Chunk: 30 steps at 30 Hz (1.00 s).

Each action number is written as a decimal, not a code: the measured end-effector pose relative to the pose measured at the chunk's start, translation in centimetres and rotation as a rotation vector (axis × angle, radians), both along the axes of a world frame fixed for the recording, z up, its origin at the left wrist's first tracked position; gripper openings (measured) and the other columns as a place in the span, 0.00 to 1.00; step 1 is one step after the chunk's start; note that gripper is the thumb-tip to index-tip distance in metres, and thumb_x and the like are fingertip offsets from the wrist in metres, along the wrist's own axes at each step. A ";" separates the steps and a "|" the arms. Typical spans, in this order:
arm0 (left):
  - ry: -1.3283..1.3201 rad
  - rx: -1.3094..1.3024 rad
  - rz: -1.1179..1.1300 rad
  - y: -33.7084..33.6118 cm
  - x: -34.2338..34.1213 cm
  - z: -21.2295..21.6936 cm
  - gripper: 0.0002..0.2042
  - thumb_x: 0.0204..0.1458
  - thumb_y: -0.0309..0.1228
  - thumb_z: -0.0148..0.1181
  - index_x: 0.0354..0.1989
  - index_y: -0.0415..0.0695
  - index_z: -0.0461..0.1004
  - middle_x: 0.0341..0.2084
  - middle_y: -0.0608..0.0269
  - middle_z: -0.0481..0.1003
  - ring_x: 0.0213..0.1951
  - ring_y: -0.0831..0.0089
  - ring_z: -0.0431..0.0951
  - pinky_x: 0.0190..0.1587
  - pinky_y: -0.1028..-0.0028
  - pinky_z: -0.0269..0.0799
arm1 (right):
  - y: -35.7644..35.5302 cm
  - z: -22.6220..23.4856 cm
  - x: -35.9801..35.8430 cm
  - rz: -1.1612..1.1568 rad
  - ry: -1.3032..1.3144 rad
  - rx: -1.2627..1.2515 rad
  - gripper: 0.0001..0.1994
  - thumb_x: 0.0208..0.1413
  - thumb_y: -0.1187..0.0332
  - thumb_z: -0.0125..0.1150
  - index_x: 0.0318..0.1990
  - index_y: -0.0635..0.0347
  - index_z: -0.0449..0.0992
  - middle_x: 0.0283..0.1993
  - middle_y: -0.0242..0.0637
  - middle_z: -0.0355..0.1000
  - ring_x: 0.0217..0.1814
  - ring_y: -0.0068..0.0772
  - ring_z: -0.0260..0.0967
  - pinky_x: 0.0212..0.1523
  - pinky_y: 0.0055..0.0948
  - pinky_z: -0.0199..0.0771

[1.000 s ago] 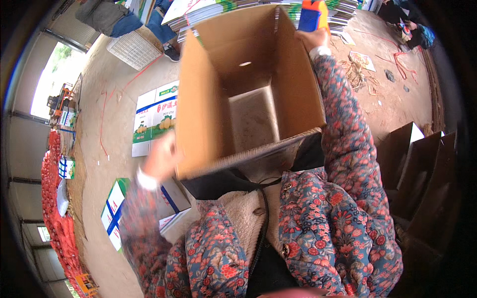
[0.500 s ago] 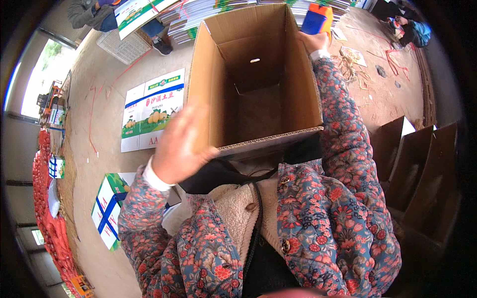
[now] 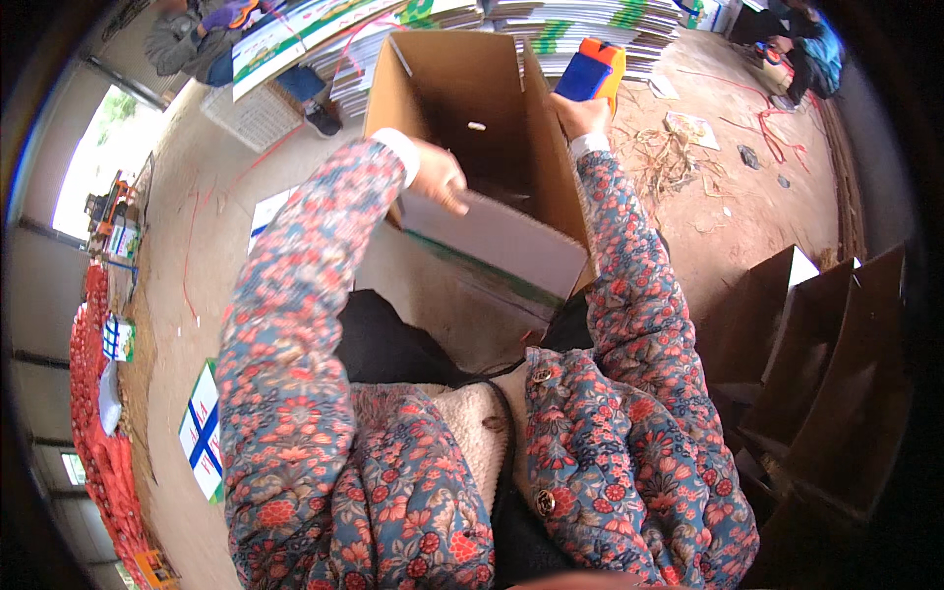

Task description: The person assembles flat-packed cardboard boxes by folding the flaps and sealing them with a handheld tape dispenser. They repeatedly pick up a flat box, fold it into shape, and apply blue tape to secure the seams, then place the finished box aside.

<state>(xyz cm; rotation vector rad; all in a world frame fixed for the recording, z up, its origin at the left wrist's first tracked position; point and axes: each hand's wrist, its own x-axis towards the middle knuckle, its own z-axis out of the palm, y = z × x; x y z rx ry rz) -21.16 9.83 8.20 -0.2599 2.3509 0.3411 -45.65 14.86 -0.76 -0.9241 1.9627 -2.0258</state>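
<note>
Left hand [image 3: 439,179] is swinging over to the near panel [image 3: 497,236] of the open cardboard box [image 3: 477,98]; whether it's pinching, I can't tell. Right hand [image 3: 582,116] is clasping a blue-and-orange tool [image 3: 588,79] beside the box. Folding is seemingly underway, next calling for 2-handed steadying. Flat cartons [image 3: 570,18] are lying stacked beyond.

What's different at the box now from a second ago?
The left hand moved right and forward, from the left side of the carton to its near panel, whose pale outer face shows more. The right hand still holds the blue-and-orange tool.
</note>
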 end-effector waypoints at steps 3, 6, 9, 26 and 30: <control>0.036 0.097 0.200 3.0 4.1 0.0 0.25 0.51 0.54 0.54 0.29 0.39 0.75 0.22 0.54 0.75 0.27 0.65 0.73 0.33 0.62 0.69 | 0.8 0.5 -0.4 -0.101 0.017 0.213 0.22 0.25 0.60 0.73 0.24 0.71 0.72 0.26 0.46 0.74 0.28 0.37 0.74 0.34 0.32 0.74; 0.165 0.171 0.208 7.5 9.4 0.0 0.20 0.59 0.45 0.48 0.27 0.39 0.70 0.19 0.52 0.68 0.23 0.66 0.67 0.31 0.63 0.66 | 1.1 1.1 0.6 0.015 -0.078 0.170 0.25 0.25 0.60 0.73 0.28 0.72 0.72 0.30 0.49 0.75 0.32 0.41 0.74 0.38 0.33 0.74; 0.034 0.328 0.399 8.6 11.5 -1.2 0.29 0.57 0.55 0.43 0.26 0.37 0.72 0.20 0.48 0.72 0.24 0.64 0.72 0.33 0.62 0.68 | -0.3 1.1 3.4 0.073 -0.040 0.120 0.21 0.24 0.61 0.73 0.26 0.66 0.73 0.28 0.43 0.75 0.29 0.38 0.74 0.35 0.31 0.74; 1.451 -0.845 0.461 -9.4 1.1 -5.3 0.19 0.47 0.41 0.57 0.42 0.41 0.72 0.43 0.51 0.72 0.52 0.53 0.66 0.54 0.55 0.60 | -2.8 -0.3 6.6 0.206 -0.092 0.049 0.19 0.24 0.63 0.73 0.24 0.64 0.74 0.27 0.39 0.74 0.28 0.33 0.73 0.32 0.30 0.74; 1.111 -1.117 0.833 -12.9 3.0 -4.6 0.23 0.52 0.47 0.51 0.51 0.45 0.69 0.53 0.55 0.69 0.60 0.61 0.62 0.63 0.54 0.47 | -2.4 -0.2 6.5 0.237 -0.156 -0.007 0.20 0.25 0.64 0.73 0.27 0.65 0.73 0.29 0.40 0.74 0.30 0.34 0.73 0.34 0.31 0.74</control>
